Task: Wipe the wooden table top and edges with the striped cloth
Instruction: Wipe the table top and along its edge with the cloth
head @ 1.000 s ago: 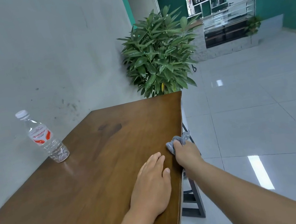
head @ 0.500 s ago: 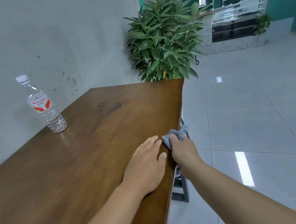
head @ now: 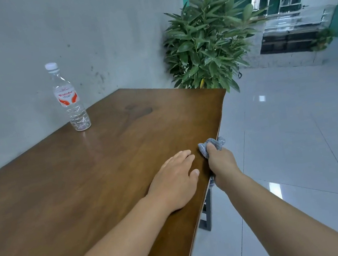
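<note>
Vs the frame half a sec ago, not much is changing w/ the hands: the right hand [head: 221, 160] is still gripping the bunched striped cloth [head: 210, 146] at the same stretch of the table's right edge, the left hand [head: 175, 180] is still lying flat beside it, and the view is showing more wall and more of the far room. Going left to right: the water bottle [head: 68, 97] is standing upright on the wooden table [head: 104, 171] near the wall side, white cap on, clear plastic w/ a red-and-white label; its level isn't readable, though the lower part is looking see-through. A darker patch is showing on the table top further back, approx mid-width. The left hand is resting palm down on the top near the right edge, fingers straight and together, holding nothing. Just right of it the right hand is curling round the grey cloth, thumb on top, pressing it onto the table's edge, part of the cloth sticking out past the fingers over the edge. A grey table leg [head: 207, 212] is showing under the edge below the right forearm. Beyond the far corner a leafy potted plant [head: 207, 42] is standing on the tiled floor [head: 298, 140], w/ a shelf unit and counter far right at the back.
</note>
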